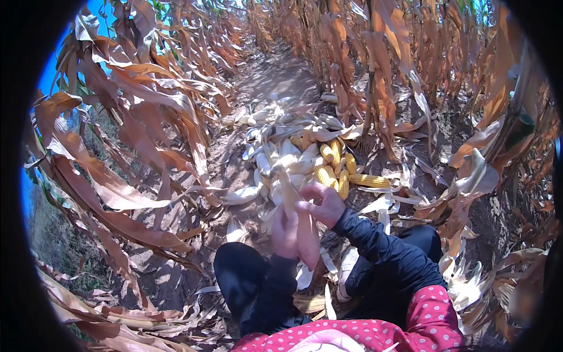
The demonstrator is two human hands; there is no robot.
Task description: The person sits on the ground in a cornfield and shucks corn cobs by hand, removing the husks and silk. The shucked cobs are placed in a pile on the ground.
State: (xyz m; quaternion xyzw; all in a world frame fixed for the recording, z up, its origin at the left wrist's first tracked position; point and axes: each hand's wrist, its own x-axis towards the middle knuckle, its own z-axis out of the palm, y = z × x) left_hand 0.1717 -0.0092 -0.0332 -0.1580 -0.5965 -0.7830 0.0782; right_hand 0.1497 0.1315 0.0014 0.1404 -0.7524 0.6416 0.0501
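Note:
Before my knees, my left hand (285, 235) is closed around a maize ear in its pale husk (306, 237). The ear points up and away, and whether any kernels are bared is hidden. Thumb and fingers of my right hand (324, 205) pinch the husk on the ear's right side. Just beyond the hands lies a heap of ears still in whitish husks (288, 149). Several bare yellow maize cobs (334, 154) rest at its right side, one yellow cob (369, 180) pointing out to the right.
Dry brown maize stalks (371, 79) stand close on the right, and long withered leaves (118, 176) lean in from the left. A dirt path (281, 70) runs away between the rows. Stripped husks (466, 281) litter the ground at right. My bent knee (239, 268) borders the work at left.

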